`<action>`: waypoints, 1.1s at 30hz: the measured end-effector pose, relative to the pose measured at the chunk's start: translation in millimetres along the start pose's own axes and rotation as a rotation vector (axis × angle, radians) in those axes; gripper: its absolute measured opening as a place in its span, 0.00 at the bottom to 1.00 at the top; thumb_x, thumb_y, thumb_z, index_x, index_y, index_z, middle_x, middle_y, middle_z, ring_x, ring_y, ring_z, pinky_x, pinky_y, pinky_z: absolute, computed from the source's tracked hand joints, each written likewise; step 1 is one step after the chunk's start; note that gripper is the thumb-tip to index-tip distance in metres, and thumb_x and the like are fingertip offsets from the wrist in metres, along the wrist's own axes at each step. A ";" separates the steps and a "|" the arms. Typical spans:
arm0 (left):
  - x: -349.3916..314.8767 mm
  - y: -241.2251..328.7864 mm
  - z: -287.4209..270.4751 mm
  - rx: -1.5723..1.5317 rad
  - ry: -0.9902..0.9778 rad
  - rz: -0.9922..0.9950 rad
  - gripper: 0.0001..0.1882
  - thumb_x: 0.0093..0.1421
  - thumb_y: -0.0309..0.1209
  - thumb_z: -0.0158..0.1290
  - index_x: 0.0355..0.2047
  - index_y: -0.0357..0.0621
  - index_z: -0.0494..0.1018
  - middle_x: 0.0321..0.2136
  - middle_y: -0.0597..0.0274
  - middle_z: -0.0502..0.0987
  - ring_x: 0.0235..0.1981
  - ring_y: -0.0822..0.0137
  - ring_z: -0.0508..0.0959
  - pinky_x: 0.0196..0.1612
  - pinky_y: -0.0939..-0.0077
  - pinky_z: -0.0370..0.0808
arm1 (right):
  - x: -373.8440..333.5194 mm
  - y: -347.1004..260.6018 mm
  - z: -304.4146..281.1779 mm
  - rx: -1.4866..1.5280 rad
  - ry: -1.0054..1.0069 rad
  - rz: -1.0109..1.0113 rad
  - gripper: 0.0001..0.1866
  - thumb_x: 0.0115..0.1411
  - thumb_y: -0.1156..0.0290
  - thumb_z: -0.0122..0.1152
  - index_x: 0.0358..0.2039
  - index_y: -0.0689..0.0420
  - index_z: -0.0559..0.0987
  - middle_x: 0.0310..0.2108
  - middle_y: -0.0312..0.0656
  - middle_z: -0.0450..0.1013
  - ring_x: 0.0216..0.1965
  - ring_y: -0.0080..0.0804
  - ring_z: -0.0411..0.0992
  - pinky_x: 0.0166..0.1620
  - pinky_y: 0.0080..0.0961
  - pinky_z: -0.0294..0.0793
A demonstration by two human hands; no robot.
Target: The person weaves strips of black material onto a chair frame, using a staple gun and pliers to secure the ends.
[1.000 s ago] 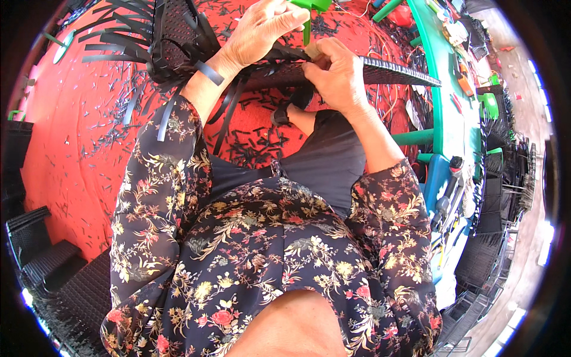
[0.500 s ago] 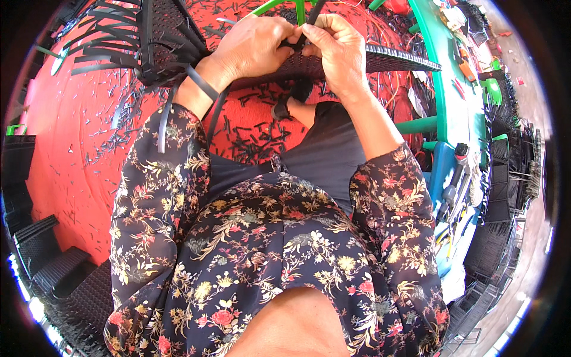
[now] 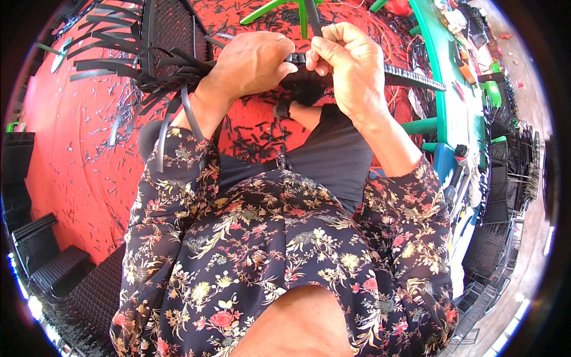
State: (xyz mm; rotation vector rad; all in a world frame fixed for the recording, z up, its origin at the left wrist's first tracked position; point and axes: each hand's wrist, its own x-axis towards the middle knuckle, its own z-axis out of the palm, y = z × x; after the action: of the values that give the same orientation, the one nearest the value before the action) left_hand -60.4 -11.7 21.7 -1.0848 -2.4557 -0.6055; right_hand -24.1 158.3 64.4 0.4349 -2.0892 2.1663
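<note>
A black woven furniture piece (image 3: 172, 35) stands before me at the upper left, with loose flat strips (image 3: 107, 38) fanning from its side. Its wrapped edge (image 3: 413, 78) runs right, behind both hands. My left hand (image 3: 253, 64) is closed on that edge, thumb by a small wrapped section. My right hand (image 3: 352, 66) is just right of it, thumb and fingers pinching a black plastic strip (image 3: 312, 18) that sticks up. Another loose strip (image 3: 190, 116) hangs across my left wrist. The fingertips of my left hand are partly hidden.
Red floor covering (image 3: 71, 178) is strewn with cut strip scraps (image 3: 256, 140). A green bench (image 3: 441, 71) with tools stands at the right. Bright green legs (image 3: 303, 21) show beyond my hands. Black woven pieces (image 3: 65, 268) stand at the left, dark frames (image 3: 499, 202) at the right.
My hands have moved slightly apart, the right one to the right and a little nearer. The woven edge has tilted and now shows as a thinner band, with the wrapped section visible between my hands.
</note>
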 end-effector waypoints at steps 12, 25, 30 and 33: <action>4.7 4.2 -6.6 0.183 0.143 -0.036 0.12 0.52 0.40 0.57 0.30 0.45 0.73 0.25 0.60 0.75 0.32 0.57 0.78 0.33 0.62 0.75 | 69.4 -0.2 8.2 -0.270 -0.007 -0.107 0.07 0.56 0.78 0.53 0.21 0.62 0.71 0.17 0.39 0.72 0.17 0.24 0.69 0.21 0.21 0.65; 0.8 10.1 -3.7 0.168 0.159 -0.028 0.15 0.50 0.36 0.60 0.36 0.42 0.73 0.29 0.57 0.77 0.32 0.55 0.78 0.33 0.64 0.75 | 103.6 56.2 1.5 -0.770 0.049 -0.369 0.08 0.49 0.72 0.60 0.20 0.62 0.72 0.20 0.52 0.71 0.27 0.51 0.72 0.32 0.40 0.70; -1.8 11.3 -3.2 0.098 0.174 -0.054 0.17 0.48 0.32 0.61 0.39 0.47 0.74 0.28 0.59 0.76 0.31 0.57 0.78 0.33 0.65 0.75 | 110.6 72.3 -5.9 -0.904 -0.019 -0.223 0.07 0.46 0.72 0.59 0.19 0.62 0.77 0.23 0.54 0.74 0.30 0.51 0.75 0.35 0.40 0.74; -2.3 11.0 -4.0 0.112 0.183 0.008 0.19 0.46 0.29 0.61 0.41 0.50 0.74 0.27 0.60 0.75 0.30 0.58 0.77 0.32 0.66 0.75 | 116.5 75.2 -7.1 -0.972 -0.121 -0.143 0.08 0.45 0.70 0.59 0.17 0.62 0.78 0.21 0.54 0.74 0.28 0.49 0.75 0.34 0.39 0.75</action>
State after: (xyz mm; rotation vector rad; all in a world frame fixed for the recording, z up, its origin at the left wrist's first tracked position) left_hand -49.9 -8.5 26.4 -0.9507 -2.2974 -0.5327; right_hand -156.3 146.8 23.7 0.5575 -2.7137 0.8604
